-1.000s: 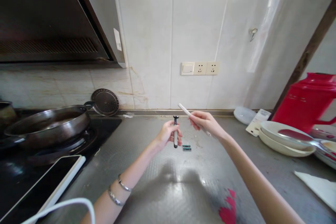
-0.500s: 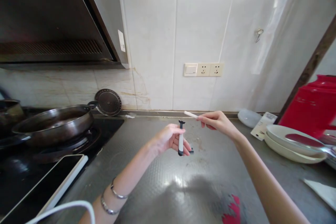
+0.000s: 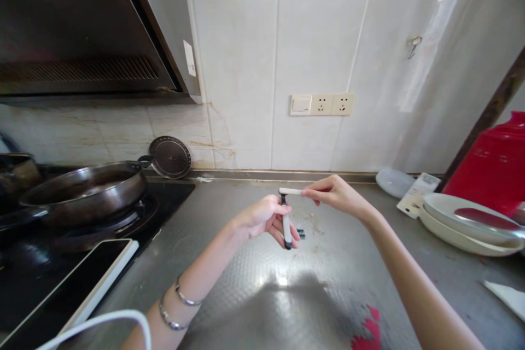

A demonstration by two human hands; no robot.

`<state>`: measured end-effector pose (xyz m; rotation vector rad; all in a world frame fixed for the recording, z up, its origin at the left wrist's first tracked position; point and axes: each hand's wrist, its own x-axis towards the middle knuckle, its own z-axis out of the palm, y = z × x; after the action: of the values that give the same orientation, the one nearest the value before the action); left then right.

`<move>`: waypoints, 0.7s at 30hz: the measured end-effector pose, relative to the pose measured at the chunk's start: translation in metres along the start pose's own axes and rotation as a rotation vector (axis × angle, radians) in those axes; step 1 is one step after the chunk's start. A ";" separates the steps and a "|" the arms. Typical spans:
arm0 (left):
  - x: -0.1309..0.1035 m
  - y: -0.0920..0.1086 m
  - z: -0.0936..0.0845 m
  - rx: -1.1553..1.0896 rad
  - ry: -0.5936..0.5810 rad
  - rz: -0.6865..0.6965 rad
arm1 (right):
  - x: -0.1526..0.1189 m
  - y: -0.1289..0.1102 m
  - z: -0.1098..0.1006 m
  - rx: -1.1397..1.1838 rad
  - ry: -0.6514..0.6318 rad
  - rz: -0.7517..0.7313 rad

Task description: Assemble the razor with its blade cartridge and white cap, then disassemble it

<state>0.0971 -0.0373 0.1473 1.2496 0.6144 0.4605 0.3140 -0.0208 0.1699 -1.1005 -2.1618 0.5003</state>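
My left hand (image 3: 261, 215) is closed round a slim white handle with black ends (image 3: 286, 225), like a razor handle, held nearly upright with thumb on top. My right hand (image 3: 335, 194) pinches a thin white strip (image 3: 292, 191) by its right end, holding it level. The strip's left end meets the handle's black top end; whether the two are joined I cannot tell. Small dark pieces (image 3: 301, 233) show just beyond my left fingertips; whether they are held or lie on the metal counter (image 3: 246, 290) is unclear.
Left, a steel pan (image 3: 88, 194) sits on the black stove (image 3: 172, 197) near a white-edged phone-like slab (image 3: 96, 279) and white cable (image 3: 123, 314). Right stand stacked plates (image 3: 447, 229), a white card (image 3: 418, 195), a translucent lid (image 3: 394, 182) and a red container (image 3: 488, 167).
My right hand has moved the white strip left and down, bringing it to the handle's top end. The handle in my left hand has tilted slightly, its lower end shifting right.
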 end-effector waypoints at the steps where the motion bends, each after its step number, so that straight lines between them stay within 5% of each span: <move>1: 0.000 0.000 0.000 0.004 0.000 -0.001 | 0.000 0.000 0.001 -0.016 0.008 0.001; 21: -0.001 0.000 0.000 0.073 0.029 -0.036 | 0.001 0.006 -0.002 0.052 -0.031 0.074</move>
<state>0.0970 -0.0379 0.1479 1.3012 0.6825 0.4293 0.3182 -0.0160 0.1685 -1.1543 -2.1285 0.6068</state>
